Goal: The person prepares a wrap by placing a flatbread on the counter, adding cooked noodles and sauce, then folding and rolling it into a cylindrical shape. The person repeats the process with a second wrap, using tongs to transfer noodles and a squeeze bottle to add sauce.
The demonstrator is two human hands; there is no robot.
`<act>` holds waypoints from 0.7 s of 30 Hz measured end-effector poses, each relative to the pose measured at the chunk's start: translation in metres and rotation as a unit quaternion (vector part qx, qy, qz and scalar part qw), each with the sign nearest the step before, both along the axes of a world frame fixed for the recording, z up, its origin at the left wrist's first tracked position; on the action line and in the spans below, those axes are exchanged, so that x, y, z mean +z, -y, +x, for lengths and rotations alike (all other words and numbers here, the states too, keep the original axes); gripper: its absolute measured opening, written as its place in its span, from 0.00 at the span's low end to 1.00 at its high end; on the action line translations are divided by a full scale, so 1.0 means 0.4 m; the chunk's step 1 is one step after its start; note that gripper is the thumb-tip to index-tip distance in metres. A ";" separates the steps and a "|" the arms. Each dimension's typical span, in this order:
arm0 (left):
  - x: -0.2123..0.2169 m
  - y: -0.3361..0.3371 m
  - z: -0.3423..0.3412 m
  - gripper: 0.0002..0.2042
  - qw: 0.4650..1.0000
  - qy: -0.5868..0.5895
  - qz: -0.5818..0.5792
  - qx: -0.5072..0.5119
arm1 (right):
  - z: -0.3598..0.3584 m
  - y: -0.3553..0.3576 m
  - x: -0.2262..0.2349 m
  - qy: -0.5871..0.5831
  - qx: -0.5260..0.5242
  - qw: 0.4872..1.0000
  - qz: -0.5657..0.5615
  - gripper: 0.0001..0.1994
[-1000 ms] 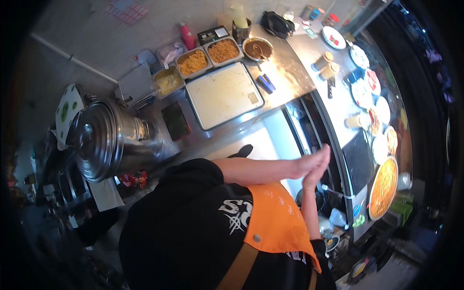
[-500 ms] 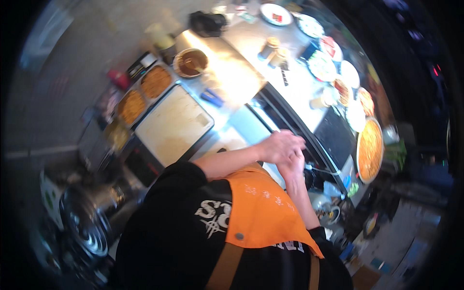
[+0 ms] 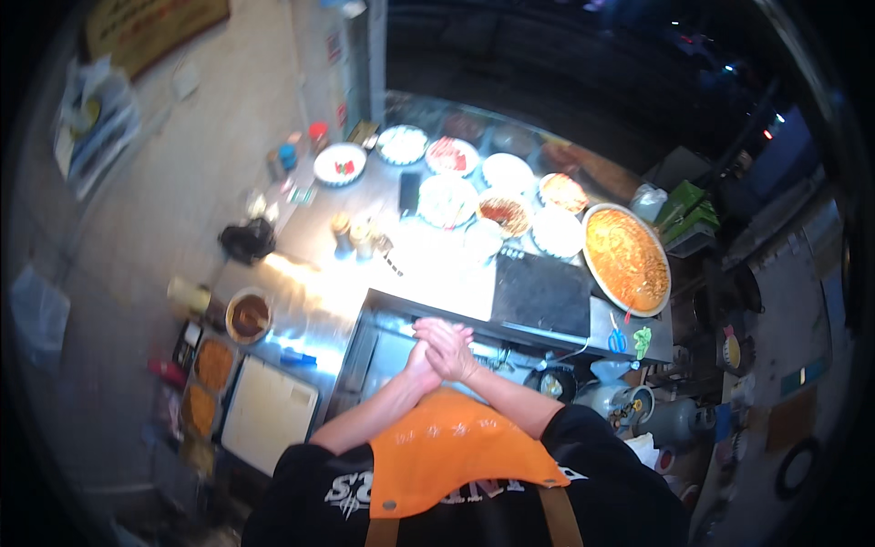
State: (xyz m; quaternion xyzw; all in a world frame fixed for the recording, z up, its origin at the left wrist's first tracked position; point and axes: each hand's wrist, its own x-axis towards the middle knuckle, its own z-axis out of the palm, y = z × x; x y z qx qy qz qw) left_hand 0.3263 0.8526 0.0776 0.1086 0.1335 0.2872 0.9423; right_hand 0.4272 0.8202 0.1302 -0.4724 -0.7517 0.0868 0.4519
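Both clasped together | left hand (image 3: 419, 368), right hand (image 3: 448, 352): bare | orange apron (image 3: 442, 460): white-printed, metal-studded

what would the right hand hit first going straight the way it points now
Past the left hand clasped with it, the right hand would probably meet the counter's dark front edge, near its corner; depth is unclear, so it might pass above or below.

Place: seemed a food stall's kitchen, though glare washed out the middle.
Steel counter (image 3: 314, 228): bore plates (image 3: 325, 162) of food along the far side.
Right end: held a wide bowl (image 3: 644, 314) of orange food; gas cylinders (image 3: 670, 417) stood below.
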 end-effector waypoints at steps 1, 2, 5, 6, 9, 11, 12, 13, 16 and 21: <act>0.035 -0.001 0.008 0.30 0.999 -0.043 0.016 -0.021 | 0.045 0.011 -0.034 -0.004 -0.021 1.000 -0.009 0.17; 0.067 0.004 0.013 0.30 0.996 -0.070 0.035 -0.037 | 0.089 0.026 -0.069 0.020 -0.061 0.997 -0.043 0.17; 0.159 0.008 0.070 0.29 0.980 -0.124 0.134 -0.080 | 0.248 0.080 -0.166 0.014 -0.114 0.976 -0.183 0.17; 0.193 0.015 0.092 0.29 0.969 -0.156 0.165 -0.098 | 0.286 0.097 -0.198 0.003 -0.126 0.962 -0.244 0.17; 0.268 0.033 0.184 0.29 0.948 -0.027 0.297 -0.108 | 0.338 0.141 -0.280 -0.312 -0.202 0.747 -0.551 0.16; 0.272 0.043 0.253 0.16 0.769 -0.139 0.623 -0.031 | 0.356 0.149 -0.302 -0.529 -0.046 0.692 -0.489 0.18; 0.256 0.053 0.289 0.14 0.708 -0.171 0.685 -0.025 | 0.364 0.139 -0.304 -0.593 0.010 0.657 -0.465 0.19; 0.230 0.067 0.323 0.13 0.635 -0.188 0.749 0.002 | 0.372 0.138 -0.299 -0.651 0.067 0.612 -0.443 0.19; 0.134 0.077 0.396 0.17 0.481 -0.178 0.855 0.077 | 0.410 0.087 -0.255 -0.721 0.128 0.535 -0.422 0.20; 0.053 0.063 0.460 0.23 0.398 -0.111 0.904 0.111 | 0.462 0.089 -0.171 -0.779 0.069 0.505 -0.365 0.20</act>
